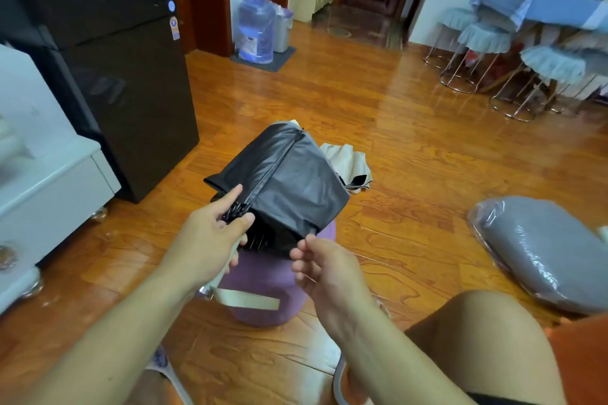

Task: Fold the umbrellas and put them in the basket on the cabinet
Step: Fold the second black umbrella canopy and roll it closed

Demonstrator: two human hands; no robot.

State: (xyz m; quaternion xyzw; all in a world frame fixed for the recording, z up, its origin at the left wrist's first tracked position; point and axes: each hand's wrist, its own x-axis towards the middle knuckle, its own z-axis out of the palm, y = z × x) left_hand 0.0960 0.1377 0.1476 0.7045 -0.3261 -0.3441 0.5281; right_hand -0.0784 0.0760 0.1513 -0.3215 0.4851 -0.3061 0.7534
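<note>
The left hand (210,233) grips the ribs of a black umbrella (286,187), its fingers (230,196) curled round them, held above the wooden floor (394,141); the right hand (325,266) pinches the cloth's lower edge. A purple umbrella (263,286) lies just beneath, a beige umbrella (345,164) behind; bare floor stretches ahead to the stools (487,39), with a black fridge (108,59) at the left edge.

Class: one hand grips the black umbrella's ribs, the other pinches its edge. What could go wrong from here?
1. The left hand grips the black umbrella at its rib joints, so the fingers might get pinched.
2. The right hand only pinches the canopy edge; it may slip and unfold.
</note>
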